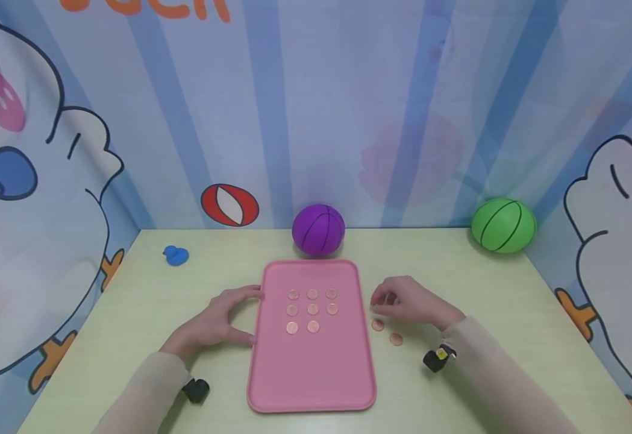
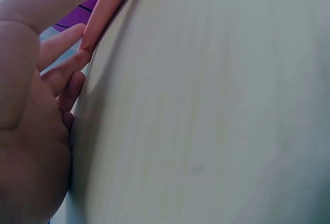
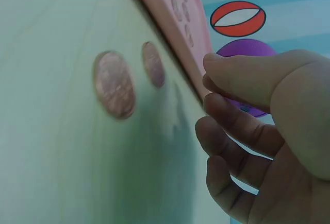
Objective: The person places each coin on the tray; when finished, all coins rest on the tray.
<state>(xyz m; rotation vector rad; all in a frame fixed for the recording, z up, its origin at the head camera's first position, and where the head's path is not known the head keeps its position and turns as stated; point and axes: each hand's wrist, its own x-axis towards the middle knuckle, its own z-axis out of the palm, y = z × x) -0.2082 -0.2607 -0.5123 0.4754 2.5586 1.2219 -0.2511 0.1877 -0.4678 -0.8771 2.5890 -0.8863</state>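
Note:
A pink tray (image 1: 316, 367) lies flat in the middle of the pale green table (image 1: 511, 313), with several copper coins (image 1: 312, 310) laid in rows on its far half. My left hand (image 1: 223, 313) rests on the table and touches the tray's left edge (image 2: 103, 13) with relaxed fingers (image 2: 64, 72). Just right of the tray, my right hand (image 1: 388, 299) hovers with its fingers (image 3: 232, 116) curled toward the thumb; no coin shows between them. Two loose coins (image 1: 378, 325) (image 1: 396, 339) lie on the table beside it, also seen in the right wrist view as coins (image 3: 114, 84) (image 3: 153, 64).
A purple ball (image 1: 318, 229) sits right behind the tray. A green ball (image 1: 503, 225) is in the back right corner, and a small blue toy (image 1: 175, 255) at the back left. Cartoon-printed walls enclose the table on three sides.

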